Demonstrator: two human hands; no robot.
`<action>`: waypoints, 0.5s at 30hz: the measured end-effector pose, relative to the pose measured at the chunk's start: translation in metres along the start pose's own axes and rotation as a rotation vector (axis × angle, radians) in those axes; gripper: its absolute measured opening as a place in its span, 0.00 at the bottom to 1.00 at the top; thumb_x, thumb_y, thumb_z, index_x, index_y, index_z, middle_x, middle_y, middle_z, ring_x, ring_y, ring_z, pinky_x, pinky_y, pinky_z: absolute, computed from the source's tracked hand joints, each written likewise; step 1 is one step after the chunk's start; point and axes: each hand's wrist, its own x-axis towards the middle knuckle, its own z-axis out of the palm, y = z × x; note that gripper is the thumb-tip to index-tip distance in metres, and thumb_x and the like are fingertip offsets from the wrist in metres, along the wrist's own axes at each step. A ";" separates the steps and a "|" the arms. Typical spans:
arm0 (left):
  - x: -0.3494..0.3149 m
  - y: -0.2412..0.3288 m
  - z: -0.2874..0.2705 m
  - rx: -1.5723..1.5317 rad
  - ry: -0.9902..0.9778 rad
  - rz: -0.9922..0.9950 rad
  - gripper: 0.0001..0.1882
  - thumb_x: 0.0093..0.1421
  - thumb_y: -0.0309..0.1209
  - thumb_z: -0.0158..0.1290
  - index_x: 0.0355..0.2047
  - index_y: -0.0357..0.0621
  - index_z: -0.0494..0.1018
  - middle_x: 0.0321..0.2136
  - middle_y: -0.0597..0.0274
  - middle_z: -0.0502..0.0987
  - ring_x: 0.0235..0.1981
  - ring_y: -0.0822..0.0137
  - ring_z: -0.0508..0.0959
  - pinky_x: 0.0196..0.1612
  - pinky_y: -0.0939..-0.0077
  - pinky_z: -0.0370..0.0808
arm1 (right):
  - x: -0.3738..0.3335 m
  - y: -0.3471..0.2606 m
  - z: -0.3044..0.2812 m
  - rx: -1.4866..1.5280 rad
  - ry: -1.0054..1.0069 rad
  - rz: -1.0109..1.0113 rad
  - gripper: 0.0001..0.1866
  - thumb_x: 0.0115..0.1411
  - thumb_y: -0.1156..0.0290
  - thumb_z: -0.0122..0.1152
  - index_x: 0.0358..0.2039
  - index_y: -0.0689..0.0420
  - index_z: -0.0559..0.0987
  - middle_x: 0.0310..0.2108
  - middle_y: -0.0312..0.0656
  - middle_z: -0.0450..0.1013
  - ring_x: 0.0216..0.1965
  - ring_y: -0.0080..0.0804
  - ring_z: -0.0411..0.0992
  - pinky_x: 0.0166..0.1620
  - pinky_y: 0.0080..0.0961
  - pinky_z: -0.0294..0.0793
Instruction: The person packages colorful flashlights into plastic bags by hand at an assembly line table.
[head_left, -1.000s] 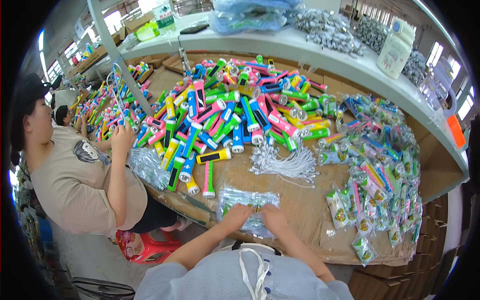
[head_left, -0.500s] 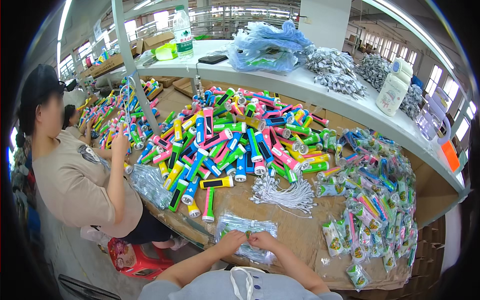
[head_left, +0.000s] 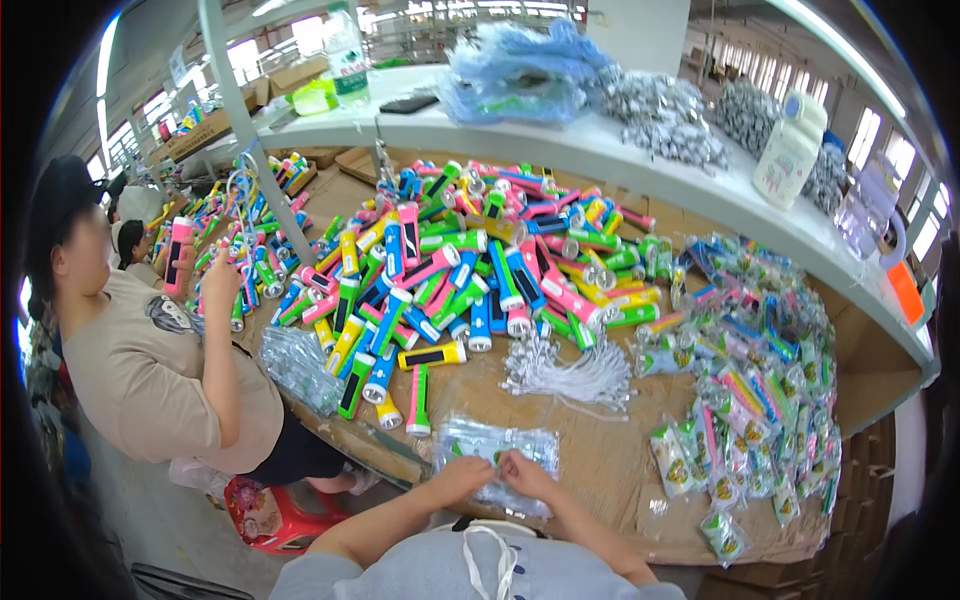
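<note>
On the cardboard-covered table in front of me lies a stack of clear plastic bags (head_left: pixel 505 440) with some green print. Over its near half, my left hand (head_left: pixel 468 477) and my right hand (head_left: pixel 524 474) almost meet, fingertips close together. Both are closed in a pinch, and what is between the fingers is too small to make out. Just beyond the stack, a pink-and-green flashlight (head_left: pixel 419 400) stands apart from a large heap of coloured flashlights (head_left: pixel 450 265). A bundle of white cables (head_left: pixel 565 372) lies between the heap and my right hand.
Bagged flashlights (head_left: pixel 750 400) are piled along the right. A white shelf (head_left: pixel 420 125) crosses behind, carrying blue plastic bags (head_left: pixel 525 75), grey cable bundles (head_left: pixel 665 110) and bottles. At left a co-worker (head_left: pixel 160 370) holds a pink flashlight (head_left: pixel 178 255) beside a red stool (head_left: pixel 275 515).
My view has shifted slightly. My hands stay together over the bags, fingers still pinched. The co-worker now holds up a pink flashlight.
</note>
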 end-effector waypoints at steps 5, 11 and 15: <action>0.025 -0.003 -0.015 0.350 -0.016 -0.123 0.07 0.42 0.34 0.52 0.22 0.47 0.73 0.26 0.60 0.67 0.35 0.60 0.67 0.36 0.64 0.64 | 0.011 0.000 0.007 -0.199 0.254 -0.032 0.10 0.50 0.74 0.50 0.34 0.56 0.64 0.22 0.46 0.68 0.24 0.45 0.70 0.27 0.38 0.67; 0.016 0.038 -0.047 0.119 -0.116 0.079 0.05 0.44 0.32 0.48 0.22 0.48 0.72 0.28 0.62 0.67 0.36 0.62 0.67 0.40 0.68 0.63 | 0.020 -0.026 -0.006 -0.366 0.326 0.152 0.13 0.46 0.74 0.54 0.34 0.57 0.64 0.26 0.48 0.70 0.28 0.48 0.71 0.32 0.39 0.69; -0.007 0.053 -0.043 0.170 -0.157 -0.063 0.06 0.43 0.33 0.52 0.21 0.46 0.70 0.29 0.60 0.67 0.39 0.59 0.67 0.41 0.66 0.63 | 0.024 -0.008 -0.034 -0.321 0.334 0.309 0.13 0.49 0.72 0.53 0.36 0.58 0.67 0.30 0.51 0.71 0.32 0.49 0.70 0.35 0.40 0.69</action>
